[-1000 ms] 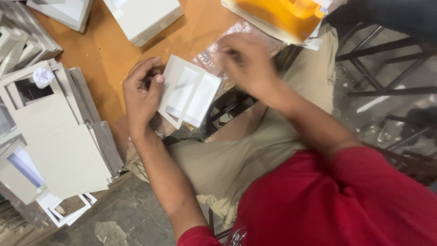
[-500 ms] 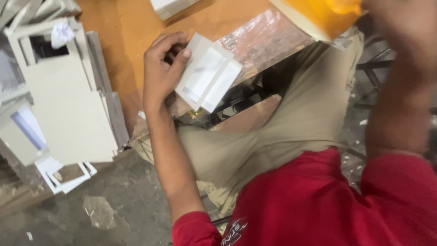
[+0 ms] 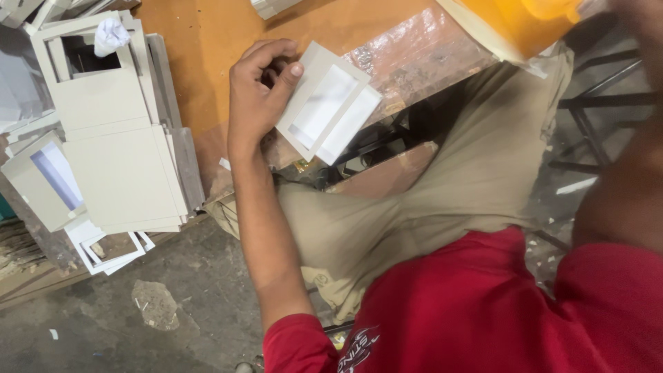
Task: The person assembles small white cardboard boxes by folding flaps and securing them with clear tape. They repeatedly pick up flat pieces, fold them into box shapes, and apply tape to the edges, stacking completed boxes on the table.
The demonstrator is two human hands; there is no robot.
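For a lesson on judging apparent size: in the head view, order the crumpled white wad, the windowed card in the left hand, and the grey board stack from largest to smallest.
1. Grey board stack
2. Windowed card, held in the left hand
3. Crumpled white wad

An orange-brown desk (image 3: 207, 62) carries a stack of grey cardboard frames (image 3: 117, 159) along its left edge. A crumpled white scrap (image 3: 110, 36) sits atop that stack. A yellow box (image 3: 514, 24) lies at the desk's far right, a clear plastic sheet (image 3: 414, 52) just beside it.
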